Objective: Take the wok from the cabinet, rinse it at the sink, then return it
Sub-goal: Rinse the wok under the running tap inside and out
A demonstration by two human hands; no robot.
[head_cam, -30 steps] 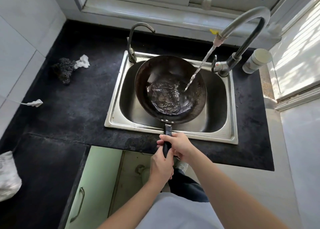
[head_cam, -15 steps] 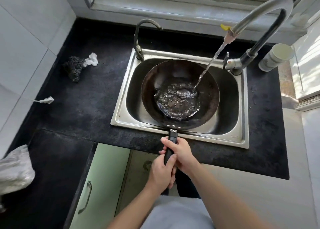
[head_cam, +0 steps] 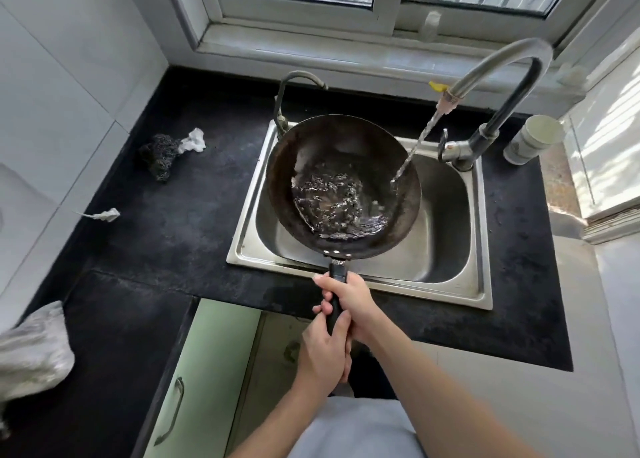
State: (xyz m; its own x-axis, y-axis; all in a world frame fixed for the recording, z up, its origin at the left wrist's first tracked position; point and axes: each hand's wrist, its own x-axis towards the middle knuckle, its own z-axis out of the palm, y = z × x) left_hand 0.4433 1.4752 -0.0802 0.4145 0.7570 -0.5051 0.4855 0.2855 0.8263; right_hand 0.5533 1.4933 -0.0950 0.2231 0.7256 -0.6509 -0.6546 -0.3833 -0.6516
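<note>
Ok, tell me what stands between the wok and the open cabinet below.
Nothing visible does. The left hand and right hand grip the wok by its handle over the sink; the cabinet opening below, beside the green door, looks free. The wok must only clear the counter edge.

Most of the wok's handle (head_cam: 337,271) lies hidden under the left grip (head_cam: 323,350) and right grip (head_cam: 351,298). The grey bundle (head_cam: 33,350) is cut by the left edge, blurred.

Home kitchen: sink (head_cam: 479,242), faucet (head_cam: 498,73), countertop (head_cam: 166,235).
</note>
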